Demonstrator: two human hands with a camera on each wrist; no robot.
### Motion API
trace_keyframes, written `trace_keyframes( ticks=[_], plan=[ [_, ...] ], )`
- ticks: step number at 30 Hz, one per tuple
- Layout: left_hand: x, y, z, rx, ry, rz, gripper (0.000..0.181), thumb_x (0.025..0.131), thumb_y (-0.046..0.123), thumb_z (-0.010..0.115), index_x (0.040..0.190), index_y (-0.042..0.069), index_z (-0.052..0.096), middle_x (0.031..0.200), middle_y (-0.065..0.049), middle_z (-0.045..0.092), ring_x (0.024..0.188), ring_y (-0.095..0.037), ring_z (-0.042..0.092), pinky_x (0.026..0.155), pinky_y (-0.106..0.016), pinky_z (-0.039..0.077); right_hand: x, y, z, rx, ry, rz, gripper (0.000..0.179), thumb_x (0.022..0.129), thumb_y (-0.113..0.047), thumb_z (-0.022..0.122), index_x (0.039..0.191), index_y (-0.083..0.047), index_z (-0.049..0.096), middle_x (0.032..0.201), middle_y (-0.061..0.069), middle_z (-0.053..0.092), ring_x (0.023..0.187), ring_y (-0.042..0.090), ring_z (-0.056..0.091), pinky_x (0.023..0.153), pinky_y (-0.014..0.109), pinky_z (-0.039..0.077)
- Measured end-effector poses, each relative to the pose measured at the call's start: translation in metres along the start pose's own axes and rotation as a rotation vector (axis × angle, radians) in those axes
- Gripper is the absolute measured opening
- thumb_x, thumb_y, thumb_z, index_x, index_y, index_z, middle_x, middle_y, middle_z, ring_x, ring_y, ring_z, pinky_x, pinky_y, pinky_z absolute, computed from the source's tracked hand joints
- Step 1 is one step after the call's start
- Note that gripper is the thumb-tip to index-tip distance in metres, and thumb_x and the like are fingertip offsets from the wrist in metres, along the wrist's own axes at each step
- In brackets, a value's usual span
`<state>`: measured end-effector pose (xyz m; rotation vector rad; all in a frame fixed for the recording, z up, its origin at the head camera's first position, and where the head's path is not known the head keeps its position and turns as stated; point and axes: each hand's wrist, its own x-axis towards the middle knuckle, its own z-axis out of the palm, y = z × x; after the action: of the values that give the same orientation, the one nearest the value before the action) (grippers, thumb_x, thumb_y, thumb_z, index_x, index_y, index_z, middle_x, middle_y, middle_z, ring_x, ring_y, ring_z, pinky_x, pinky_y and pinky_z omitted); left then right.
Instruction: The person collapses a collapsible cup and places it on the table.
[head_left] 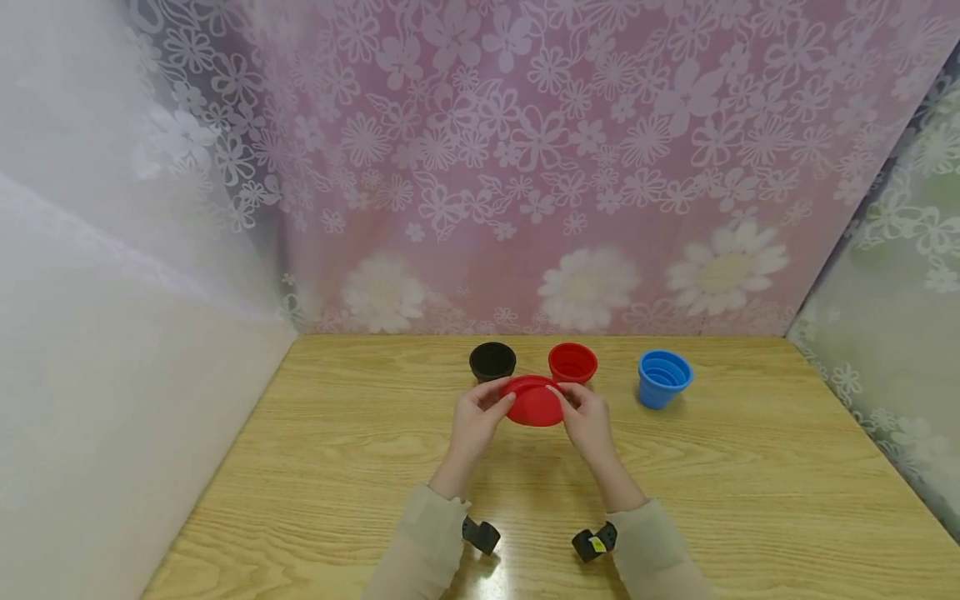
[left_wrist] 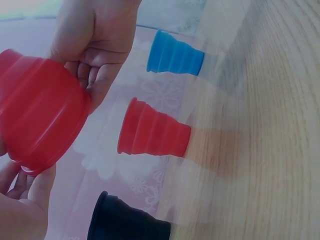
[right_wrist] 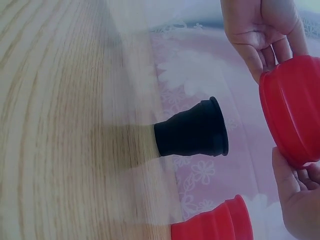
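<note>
A red bowl with ridged, stepped walls [head_left: 536,407] is held above the table between both hands. My left hand [head_left: 476,421] pinches its left edge, thumb on the near side. At the opposite edge my right hand [head_left: 587,421] grips it likewise with thumb and fingers. The ridged outer wall of the bowl [left_wrist: 45,112] shows in the left wrist view, and the right wrist view shows the bowl [right_wrist: 292,110] between the two hands. Just behind the hands stand a black cup [head_left: 492,360] and a red cup [head_left: 573,362], their lower parts partly covered in the head view.
A blue stepped cup [head_left: 664,379] stands upright to the right of the red one. All three cups are near the back of the wooden table [head_left: 337,467]. A pink flowered curtain [head_left: 480,167] hangs behind it, with pale sheets on both sides.
</note>
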<state>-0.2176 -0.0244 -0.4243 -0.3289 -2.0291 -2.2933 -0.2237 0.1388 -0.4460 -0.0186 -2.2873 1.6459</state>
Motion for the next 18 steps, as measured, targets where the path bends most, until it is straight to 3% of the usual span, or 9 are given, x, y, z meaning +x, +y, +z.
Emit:
trace_keyframes(
  ticks=[5,10,14,18],
  plan=[
    [-0.0025,0.0054,0.0043,0.054,0.041,0.055,0.024,0.079,-0.005,0.061,0.103,-0.012,0.059,0.097,-0.023,0.06,0.078,-0.018,0.056,0.067,-0.022,0.05,-0.0011,0.0002,0.0004,0.052,-0.012,0.036,0.018,0.085,-0.008,0.058,0.094,0.008,0.063,0.077,0.013,0.06,0.062,0.014,0.049,0.052,0.018,0.045],
    [-0.0016,0.0042,0.0063,0.042,0.082,0.07,0.024,0.079,-0.005,0.062,0.102,-0.013,0.06,0.095,-0.024,0.06,0.073,-0.011,0.056,0.063,-0.018,0.049,-0.003,-0.001,-0.002,0.311,-0.099,0.123,0.025,0.088,-0.008,0.053,0.102,0.012,0.058,0.085,0.011,0.059,0.067,0.01,0.058,0.062,0.024,0.051],
    [-0.0008,0.0038,0.0067,-0.024,0.134,0.034,0.024,0.08,-0.005,0.061,0.102,-0.013,0.059,0.093,-0.024,0.06,0.068,-0.006,0.055,0.059,-0.017,0.049,-0.0052,-0.0021,-0.0056,0.533,-0.2,0.163,0.034,0.09,-0.006,0.05,0.117,0.015,0.046,0.096,0.005,0.059,0.079,0.011,0.061,0.071,0.028,0.051],
    [-0.0002,0.003,0.0068,-0.075,0.16,0.004,0.023,0.081,-0.005,0.059,0.103,-0.013,0.058,0.09,-0.02,0.06,0.066,-0.005,0.055,0.057,-0.016,0.049,-0.0081,-0.0026,-0.0082,0.659,-0.286,0.168,0.044,0.089,-0.002,0.049,0.127,0.014,0.034,0.105,0.0,0.055,0.089,0.012,0.058,0.076,0.029,0.049]
  ],
)
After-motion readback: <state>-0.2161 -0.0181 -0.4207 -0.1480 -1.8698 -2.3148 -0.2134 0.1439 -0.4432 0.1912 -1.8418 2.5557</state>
